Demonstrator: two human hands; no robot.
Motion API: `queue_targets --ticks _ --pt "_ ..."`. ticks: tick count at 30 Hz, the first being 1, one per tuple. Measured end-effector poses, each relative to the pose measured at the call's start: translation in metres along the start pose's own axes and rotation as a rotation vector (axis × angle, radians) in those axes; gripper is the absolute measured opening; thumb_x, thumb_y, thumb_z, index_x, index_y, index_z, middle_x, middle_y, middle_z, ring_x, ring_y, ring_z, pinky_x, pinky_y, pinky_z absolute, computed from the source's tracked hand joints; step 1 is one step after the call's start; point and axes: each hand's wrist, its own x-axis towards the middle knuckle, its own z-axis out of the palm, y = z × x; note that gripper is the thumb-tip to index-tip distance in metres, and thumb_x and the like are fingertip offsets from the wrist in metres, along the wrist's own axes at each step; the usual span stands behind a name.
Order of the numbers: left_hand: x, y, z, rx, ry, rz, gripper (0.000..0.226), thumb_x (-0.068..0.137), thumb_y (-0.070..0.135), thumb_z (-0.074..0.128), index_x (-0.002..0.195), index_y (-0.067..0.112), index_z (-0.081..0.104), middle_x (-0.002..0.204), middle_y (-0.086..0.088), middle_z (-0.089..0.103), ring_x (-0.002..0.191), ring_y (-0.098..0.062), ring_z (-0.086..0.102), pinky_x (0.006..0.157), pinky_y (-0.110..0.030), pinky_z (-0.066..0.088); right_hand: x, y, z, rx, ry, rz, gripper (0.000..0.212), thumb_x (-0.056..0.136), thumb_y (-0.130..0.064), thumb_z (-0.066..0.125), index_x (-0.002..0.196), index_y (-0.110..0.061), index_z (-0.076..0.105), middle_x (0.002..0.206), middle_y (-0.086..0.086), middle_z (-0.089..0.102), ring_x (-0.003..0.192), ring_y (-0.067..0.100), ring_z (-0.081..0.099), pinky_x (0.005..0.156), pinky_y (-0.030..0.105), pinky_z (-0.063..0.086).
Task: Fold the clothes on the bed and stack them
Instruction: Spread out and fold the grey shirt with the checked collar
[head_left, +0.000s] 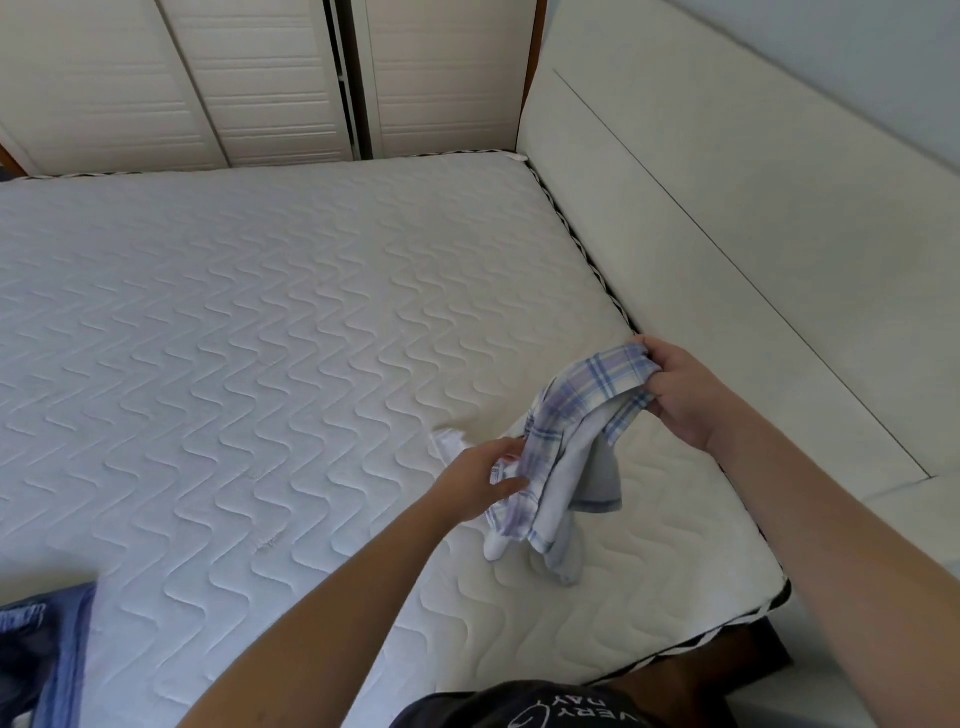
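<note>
Checked blue-and-white cloth (566, 447) hangs bunched between your hands, your left hand (480, 480) gripping its low end and your right hand (675, 395) pinching its top, so folding and stacking are not yet done.

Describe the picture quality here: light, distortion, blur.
Head view: soft, even daylight, no glare; wide-angle lens bows the mattress edges; plaid garment, left hand and right hand fairly sharp; blue clothes cropped at the corner.
</note>
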Motion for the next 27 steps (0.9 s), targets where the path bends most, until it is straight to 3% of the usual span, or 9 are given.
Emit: queue_targets --ticks 2,3,6,11,13,17,20,24,27 --pt "0.000 0.003 0.001 0.055 0.044 -0.017 0.023 0.089 0.020 0.066 0.111 0.014 0.063 0.098 0.001 0.066 0.092 -0.016 0.061 0.079 -0.025 0.045 -0.003 0.000 -0.002 0.012 0.004 -0.002 0.042 0.084 0.025 0.035 0.087 -0.012 0.052 0.079 0.008 0.054 0.070 0.015 0.054 0.060 0.021 0.047" --pt "-0.001 0.005 0.000 0.069 0.053 -0.042 0.013 0.087 0.016 0.063 0.100 0.012 0.060 0.088 -0.002 0.063 0.084 -0.022 0.059 0.071 -0.028 0.043 -0.005 0.000 -0.004 0.015 0.003 -0.005 0.041 0.085 0.025 0.035 0.088 -0.012 0.052 0.079 0.008 0.054 0.070 0.015 0.054 0.059 0.020 0.048" --pt "-0.004 0.011 -0.017 0.078 0.070 -0.145 0.013 0.084 0.010 0.058 0.086 0.017 0.048 0.076 -0.005 0.055 0.071 -0.020 0.050 0.059 -0.026 0.035 -0.009 -0.001 -0.013 -0.016 0.001 -0.028 0.039 0.084 0.025 0.034 0.086 -0.010 0.050 0.079 0.009 0.052 0.072 0.017 0.051 0.059 0.019 0.047" --pt "-0.009 0.038 -0.078 0.221 0.011 -0.192 0.016 0.086 0.010 0.054 0.084 0.024 0.062 0.075 -0.006 0.064 0.069 -0.018 0.058 0.052 -0.011 0.037 -0.015 -0.005 -0.037 -0.216 -0.018 -0.093 0.016 0.086 0.018 0.047 0.097 0.007 0.051 0.086 0.014 0.053 0.083 0.022 0.049 0.073 0.033 0.042" --pt "-0.010 0.054 -0.101 0.358 0.034 -0.189 0.015 0.088 0.011 0.055 0.081 0.020 0.065 0.077 -0.003 0.063 0.079 -0.022 0.061 0.056 -0.011 0.036 -0.016 -0.008 -0.047 -0.348 -0.020 -0.107 0.015 0.087 0.011 0.054 0.100 0.005 0.054 0.089 0.016 0.059 0.085 0.019 0.052 0.077 0.034 0.042" --pt "-0.015 0.094 -0.129 0.595 0.254 -0.075 0.017 0.088 0.007 0.059 0.096 0.013 0.073 0.112 -0.008 0.052 0.110 -0.030 0.047 0.085 -0.036 0.040 -0.018 -0.017 -0.066 -0.638 -0.096 -0.144 0.015 0.086 -0.010 0.067 0.100 -0.008 0.060 0.099 0.018 0.066 0.085 0.023 0.059 0.081 0.036 0.047" --pt "-0.027 0.131 -0.140 0.693 0.448 -0.109 0.021 0.092 0.008 0.054 0.096 0.019 0.071 0.105 -0.009 0.045 0.099 -0.030 0.046 0.076 -0.039 0.041 -0.021 -0.028 -0.073 -0.727 -0.156 -0.184 0.032 0.083 -0.020 0.076 0.109 -0.011 0.062 0.103 0.008 0.068 0.098 0.025 0.063 0.090 0.038 0.049" --pt "-0.048 0.176 -0.150 0.616 0.413 -0.069 0.031 0.094 0.002 0.042 0.109 0.016 0.065 0.086 -0.009 0.065 0.082 -0.032 0.061 0.072 -0.041 0.050 -0.027 -0.046 -0.079 -0.611 -0.144 -0.284 0.026 0.080 -0.014 0.077 0.102 -0.023 0.065 0.097 -0.004 0.070 0.093 0.014 0.065 0.079 0.028 0.049" --pt "-0.067 0.199 -0.156 0.449 0.375 -0.035 0.028 0.097 -0.001 0.038 0.102 0.014 0.061 0.090 -0.007 0.067 0.084 -0.029 0.060 0.077 -0.040 0.048 -0.030 -0.061 -0.084 -0.425 -0.196 -0.326 0.031 0.081 -0.001 0.072 0.097 -0.027 0.067 0.092 -0.011 0.072 0.088 0.009 0.066 0.075 0.021 0.051"
